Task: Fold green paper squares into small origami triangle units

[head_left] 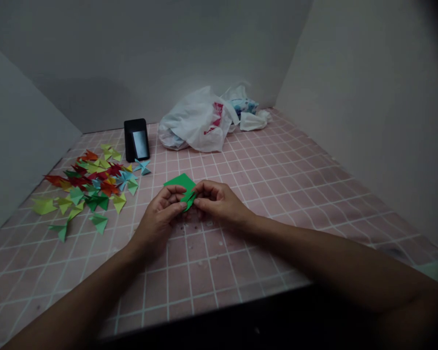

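Observation:
A small green paper piece is pinched between the fingertips of both my hands at the middle of the pink checked table. My left hand grips it from the left, my right hand from the right, fingers curled. Just behind the fingers lies a flat stack of green square paper on the table.
A pile of folded paper shapes in red, green, yellow and blue spreads at the left. A black phone stands propped behind it. A white plastic bag and crumpled tissue lie at the back. Grey walls enclose three sides.

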{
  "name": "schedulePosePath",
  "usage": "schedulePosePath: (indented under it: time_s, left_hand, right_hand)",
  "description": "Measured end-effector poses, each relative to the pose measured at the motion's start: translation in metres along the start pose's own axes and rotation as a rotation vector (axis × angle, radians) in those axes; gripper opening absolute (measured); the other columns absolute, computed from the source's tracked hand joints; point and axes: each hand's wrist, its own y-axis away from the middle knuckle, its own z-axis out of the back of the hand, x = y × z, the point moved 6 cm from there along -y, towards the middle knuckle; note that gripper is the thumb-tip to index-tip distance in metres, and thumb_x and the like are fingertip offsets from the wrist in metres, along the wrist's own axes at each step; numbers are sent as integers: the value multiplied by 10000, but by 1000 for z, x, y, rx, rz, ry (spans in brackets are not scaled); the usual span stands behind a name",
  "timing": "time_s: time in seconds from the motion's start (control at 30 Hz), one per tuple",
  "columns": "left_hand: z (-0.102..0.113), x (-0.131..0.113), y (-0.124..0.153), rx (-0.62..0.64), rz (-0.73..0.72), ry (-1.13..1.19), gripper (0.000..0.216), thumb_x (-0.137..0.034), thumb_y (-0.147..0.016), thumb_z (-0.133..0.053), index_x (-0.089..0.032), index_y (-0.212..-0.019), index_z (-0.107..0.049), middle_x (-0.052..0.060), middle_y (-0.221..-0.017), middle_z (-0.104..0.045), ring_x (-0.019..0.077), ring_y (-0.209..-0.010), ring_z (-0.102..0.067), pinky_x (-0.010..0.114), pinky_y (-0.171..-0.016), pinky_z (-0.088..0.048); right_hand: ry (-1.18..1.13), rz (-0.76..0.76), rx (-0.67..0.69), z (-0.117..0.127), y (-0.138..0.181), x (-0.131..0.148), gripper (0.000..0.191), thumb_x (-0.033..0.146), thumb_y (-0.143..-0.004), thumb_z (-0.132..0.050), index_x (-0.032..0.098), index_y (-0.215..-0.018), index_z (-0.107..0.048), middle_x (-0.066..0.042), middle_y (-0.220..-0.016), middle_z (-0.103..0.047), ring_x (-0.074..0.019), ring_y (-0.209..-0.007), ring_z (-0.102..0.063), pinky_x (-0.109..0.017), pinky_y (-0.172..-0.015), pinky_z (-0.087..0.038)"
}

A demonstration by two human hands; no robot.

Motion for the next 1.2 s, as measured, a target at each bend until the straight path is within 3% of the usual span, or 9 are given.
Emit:
schedulePosePath:
  time_s: [0.53, 0.97, 1.2]
  left_hand:
    - [2, 1, 1, 34, -14, -91, 364, -194, -741, -804, -205, -1043, -602, -8, -883, -716, 126, -726, -684, 243, -679, -552]
    - [3, -8, 4, 45, -149, -289, 298, -234, -816, -764, -217, -1062, -598, -4, -938, -681, 140, -836, -664, 266, -751, -546]
    - [3, -10, 2, 39, -204, -356, 304, -265, -823, -783, -216, -1083, -633, 8, -942, -716, 153, -855, -675, 270, -760, -524]
  right_hand:
    - [68, 26, -16, 3, -1, -3, 41, 182, -863, -607, 170, -829, -627, 30, -680, -623, -88, -549, -574, -224, -540, -465]
    - [5, -74, 4, 2, -2, -10, 62, 198, -849, -657, 174, -811, -615, 31, -593, -617, -103, -498, -579, -220, -499, -461]
    - [21, -16, -60, 6, -1, -5, 128, 228, -851, -669, 178, -764, -590, 22, -675, -638, -82, -515, -571, -205, -497, -462]
